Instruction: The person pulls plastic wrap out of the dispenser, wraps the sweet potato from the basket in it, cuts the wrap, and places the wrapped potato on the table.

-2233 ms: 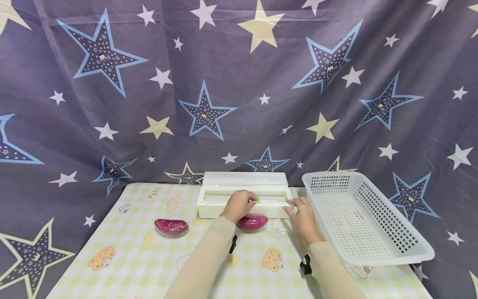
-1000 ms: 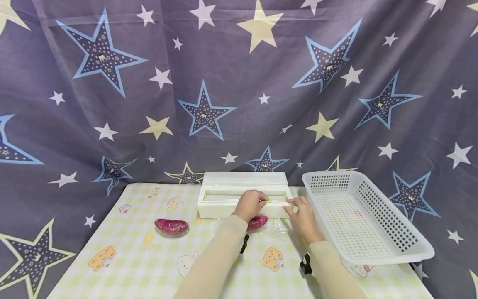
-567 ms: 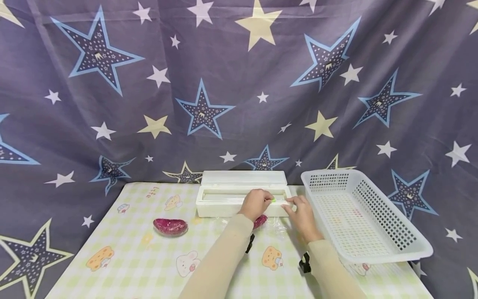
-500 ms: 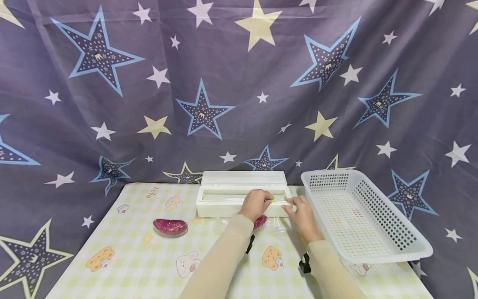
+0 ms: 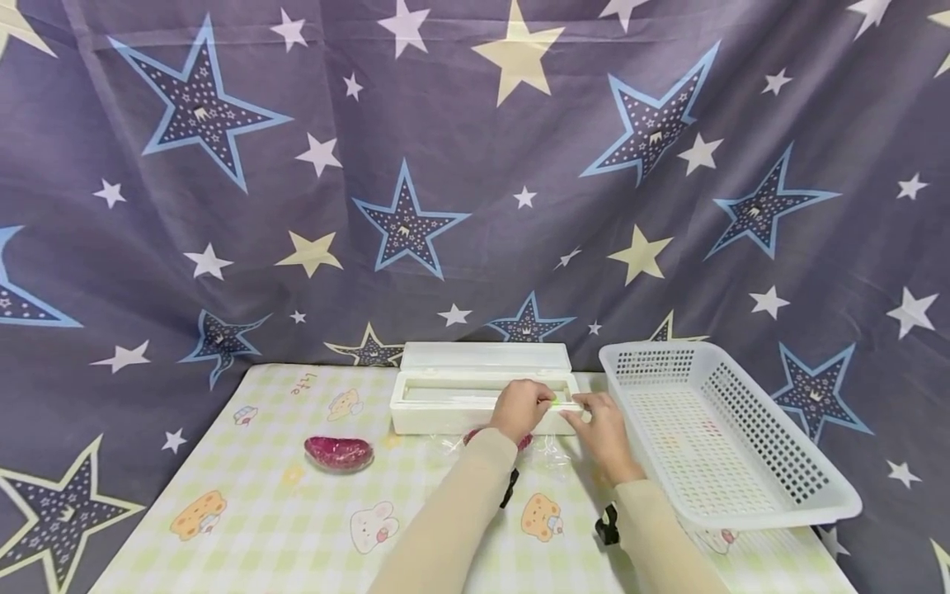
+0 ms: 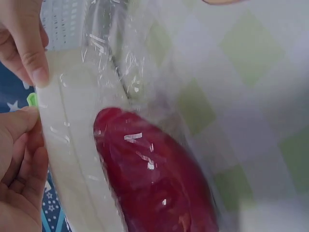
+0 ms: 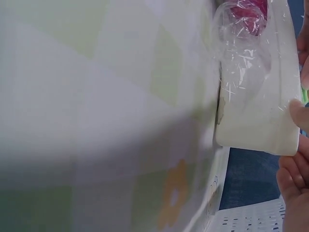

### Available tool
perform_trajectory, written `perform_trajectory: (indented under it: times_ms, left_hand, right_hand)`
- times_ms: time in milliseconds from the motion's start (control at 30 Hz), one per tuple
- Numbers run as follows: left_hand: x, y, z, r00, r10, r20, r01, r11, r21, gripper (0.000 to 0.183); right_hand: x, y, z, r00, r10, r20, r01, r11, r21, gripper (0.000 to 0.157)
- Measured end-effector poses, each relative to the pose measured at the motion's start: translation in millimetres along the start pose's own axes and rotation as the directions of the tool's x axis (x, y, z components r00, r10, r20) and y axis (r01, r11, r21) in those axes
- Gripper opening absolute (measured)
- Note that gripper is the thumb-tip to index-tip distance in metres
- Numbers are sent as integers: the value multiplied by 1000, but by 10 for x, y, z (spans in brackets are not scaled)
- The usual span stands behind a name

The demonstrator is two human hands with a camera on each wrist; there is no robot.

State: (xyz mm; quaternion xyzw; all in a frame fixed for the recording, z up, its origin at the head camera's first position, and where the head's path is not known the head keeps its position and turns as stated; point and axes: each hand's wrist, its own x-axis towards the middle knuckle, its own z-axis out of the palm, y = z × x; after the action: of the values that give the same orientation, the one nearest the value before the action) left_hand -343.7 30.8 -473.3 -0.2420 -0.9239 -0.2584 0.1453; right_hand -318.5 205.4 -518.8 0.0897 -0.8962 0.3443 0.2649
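A white cling film box (image 5: pixel 434 419) stands at the table's back, its lid tipped back. My left hand (image 5: pixel 522 409) pinches the small green cutter slider (image 6: pixel 32 99) on the box's front rail, near the right end. My right hand (image 5: pixel 604 437) grips the box's right front corner, thumb on the front face and fingers at the top edge. Clear film (image 5: pixel 551 452) hangs from the rail over a purple-red, elongated vegetable like a sweet potato (image 6: pixel 154 169), which lies against the box front, partly hidden by my left wrist in the head view.
A second such vegetable (image 5: pixel 339 453), shiny with film, lies on the table to the left. A white perforated plastic basket (image 5: pixel 792 429) stands at the right, close to my right forearm. A star-patterned curtain (image 5: pixel 460 124) hangs right behind the checked tablecloth (image 5: pixel 252 487).
My left hand has slid the green cutter rightward along the rail, from near the box's middle toward the right hand. The right hand has kept its grip on the corner.
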Motion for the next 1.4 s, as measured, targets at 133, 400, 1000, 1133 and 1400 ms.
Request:
perform_trajectory:
  times_ms: [133,400,1000,1133,1400]
  left_hand:
    - [-6,1,45,999,21,-35,-21,1000,-15,10]
    - [-28,-43,85,996,60,-68,-66,995,-80,8]
    - [5,107,6,990,133,37,-134,991,17,19]
    - [27,80,56,990,129,46,-130,991,9,19]
    - [42,46,108,996,86,-14,-87,995,-43,17]
  right_hand:
    - [-4,-1,7,1000,3,-11,-3,1000,3,40]
    - [4,-1,7,1000,27,3,-27,1000,15,40]
    - [5,0,-24,1000,26,8,-26,1000,13,38]
    - [4,4,-24,1000,14,-5,-14,1000,12,38]
    - [9,10,-11,1000,18,7,-18,1000,22,40]
